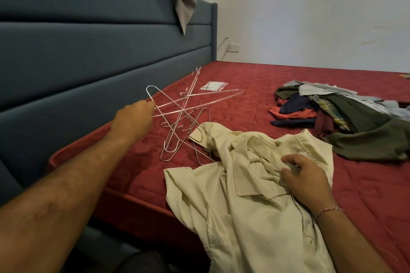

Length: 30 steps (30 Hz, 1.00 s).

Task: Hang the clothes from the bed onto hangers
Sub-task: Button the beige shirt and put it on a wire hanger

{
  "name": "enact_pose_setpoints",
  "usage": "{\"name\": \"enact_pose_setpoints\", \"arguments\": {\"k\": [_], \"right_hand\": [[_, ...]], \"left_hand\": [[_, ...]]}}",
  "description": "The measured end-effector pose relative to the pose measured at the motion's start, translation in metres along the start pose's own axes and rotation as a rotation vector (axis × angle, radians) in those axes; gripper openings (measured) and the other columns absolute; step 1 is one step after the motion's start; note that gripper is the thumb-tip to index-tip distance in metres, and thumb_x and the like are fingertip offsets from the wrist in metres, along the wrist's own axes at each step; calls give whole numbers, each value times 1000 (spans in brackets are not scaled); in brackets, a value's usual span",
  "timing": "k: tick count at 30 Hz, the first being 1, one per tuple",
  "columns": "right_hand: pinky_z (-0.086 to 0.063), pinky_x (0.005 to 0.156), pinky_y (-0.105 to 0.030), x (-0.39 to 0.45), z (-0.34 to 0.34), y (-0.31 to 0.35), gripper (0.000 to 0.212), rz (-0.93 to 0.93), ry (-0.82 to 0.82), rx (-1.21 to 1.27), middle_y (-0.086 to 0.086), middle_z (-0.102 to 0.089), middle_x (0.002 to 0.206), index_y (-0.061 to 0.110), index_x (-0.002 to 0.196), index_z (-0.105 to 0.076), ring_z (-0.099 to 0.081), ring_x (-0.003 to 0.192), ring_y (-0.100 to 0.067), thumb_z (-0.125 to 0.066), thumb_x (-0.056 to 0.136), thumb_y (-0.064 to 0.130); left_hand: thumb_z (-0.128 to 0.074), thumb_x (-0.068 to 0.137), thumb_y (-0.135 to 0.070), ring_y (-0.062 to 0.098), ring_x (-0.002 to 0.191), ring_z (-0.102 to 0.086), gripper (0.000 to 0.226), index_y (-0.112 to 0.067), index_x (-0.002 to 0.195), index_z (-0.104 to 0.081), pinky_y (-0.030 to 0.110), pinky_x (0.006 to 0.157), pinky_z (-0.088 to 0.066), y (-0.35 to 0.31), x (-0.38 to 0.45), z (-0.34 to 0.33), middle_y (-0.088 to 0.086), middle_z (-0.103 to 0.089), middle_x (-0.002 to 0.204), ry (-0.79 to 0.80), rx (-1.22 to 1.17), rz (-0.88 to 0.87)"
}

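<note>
We have our left hand (135, 115) curled around a wire of one hanger (168, 104), which is lifted at that end while its far end crosses the tangle of other hangers (177, 139) lying on the bed (266, 86) close to the headboard (88, 51). Our right hand (304, 177) rests on the cream shirt (244, 195), its fingers bent and pinching a fold of cloth near the collar; the shirt lies crumpled at the near edge of the bed, one corner overlapping the hangers. The remaining clothes (346, 113) sit in a loose heap further off to the right, well apart from the hangers. We judge the hanger to be light, thin and springy, likely to snag its neighbours as it comes free, so it is best held near the hook or shoulder bend and drawn out slowly. The shirt looks soft, limp and light; it will sag and slide off smooth wire, so we would take it by the collar and shoulder seams, open the neck, and feed the hanger's ends in one shoulder at a time.
</note>
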State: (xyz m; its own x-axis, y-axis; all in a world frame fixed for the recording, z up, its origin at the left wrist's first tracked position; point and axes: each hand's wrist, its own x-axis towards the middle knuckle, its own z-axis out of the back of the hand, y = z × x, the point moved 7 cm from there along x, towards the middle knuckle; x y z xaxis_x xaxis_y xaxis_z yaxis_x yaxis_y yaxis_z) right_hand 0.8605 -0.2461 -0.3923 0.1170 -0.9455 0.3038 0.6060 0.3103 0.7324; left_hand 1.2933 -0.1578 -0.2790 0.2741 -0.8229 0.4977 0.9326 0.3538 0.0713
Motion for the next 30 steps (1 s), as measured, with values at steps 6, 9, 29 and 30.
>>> {"name": "enact_pose_setpoints", "arguments": {"k": [6, 9, 29, 30], "right_hand": [[-49, 98, -37, 0, 0, 3, 32, 12, -20, -48, 5, -69, 116, 21, 115, -73, -58, 107, -14, -73, 84, 12], [-47, 99, -52, -3, 6, 18, 30, 139, -137, -295, 1, -64, 120, 24, 111, -72, -54, 117, -24, -75, 81, 17], [-39, 80, -41, 3, -147, 139, 22, 595, 158, -566, 8, -70, 102, 29, 108, -72, -60, 99, -24, -53, 97, 32], [-36, 74, -38, 0, -139, 137, 19, 625, 95, -518, 8, -70, 94, 29, 102, -73, -60, 90, -23, -55, 97, 34]], "left_hand": [[-46, 99, -16, 35, 92, -69, 26, -22, 123, -54, 42, 64, -43, -51, -26, -39, 3, -58, 111, 93, 17, -147], [-47, 96, -15, 37, 94, -69, 30, -23, 123, -57, 43, 69, -50, -59, -33, -56, 4, -61, 115, 98, -45, -65], [-39, 65, -102, 25, 72, -64, 91, -17, 79, -69, 40, 73, -54, -5, -2, -59, -1, -67, 70, 135, -369, 275], [-39, 68, -101, 27, 72, -64, 90, -16, 76, -68, 39, 71, -54, 2, 1, -58, 0, -66, 69, 143, -366, 300]]}}
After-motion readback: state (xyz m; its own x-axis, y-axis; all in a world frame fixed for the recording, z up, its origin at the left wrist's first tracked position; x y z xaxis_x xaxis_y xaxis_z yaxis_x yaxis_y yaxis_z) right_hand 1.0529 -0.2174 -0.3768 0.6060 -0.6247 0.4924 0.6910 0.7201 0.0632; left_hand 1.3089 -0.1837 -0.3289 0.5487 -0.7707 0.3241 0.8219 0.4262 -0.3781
